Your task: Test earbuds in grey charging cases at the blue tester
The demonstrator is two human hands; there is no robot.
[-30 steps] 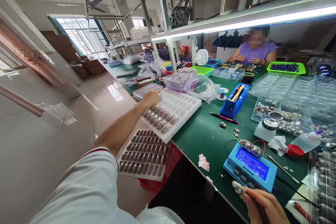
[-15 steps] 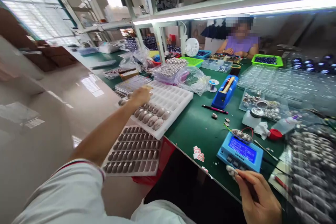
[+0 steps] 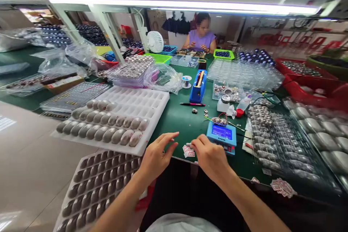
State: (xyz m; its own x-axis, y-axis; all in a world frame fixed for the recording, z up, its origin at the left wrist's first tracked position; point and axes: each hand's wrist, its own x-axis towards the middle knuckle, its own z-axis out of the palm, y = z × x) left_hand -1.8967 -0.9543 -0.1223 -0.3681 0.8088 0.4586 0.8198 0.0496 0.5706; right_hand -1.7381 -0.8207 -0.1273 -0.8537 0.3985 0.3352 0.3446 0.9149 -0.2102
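Note:
My left hand [image 3: 156,154] is over the front edge of the green table, beside the white tray. Its fingers and thumb are spread apart, and I make out nothing held between them. To its right, my right hand [image 3: 210,154] pinches a small silvery piece [image 3: 189,144], mostly hidden by the fingertips. Red-and-white paper stickers [image 3: 189,152] lie just below that pinch. Behind the right hand stands a blue device with a lit screen [image 3: 221,133], with an oval metal part [image 3: 219,121] on top. The white tray [image 3: 156,116] holds rows of grey egg-shaped pieces [image 3: 102,134].
A second tray of grey egg-shaped pieces [image 3: 98,185] sits lower left. A pen [image 3: 192,104], a blue tape dispenser [image 3: 198,87] and a solder spool [image 3: 186,81] lie ahead. Clear trays of silvery pieces [image 3: 288,145] fill the right. A co-worker [image 3: 201,38] sits opposite.
My left hand has come back from the white tray to the table edge. My right hand has moved left, in front of the stickers. The view has turned right.

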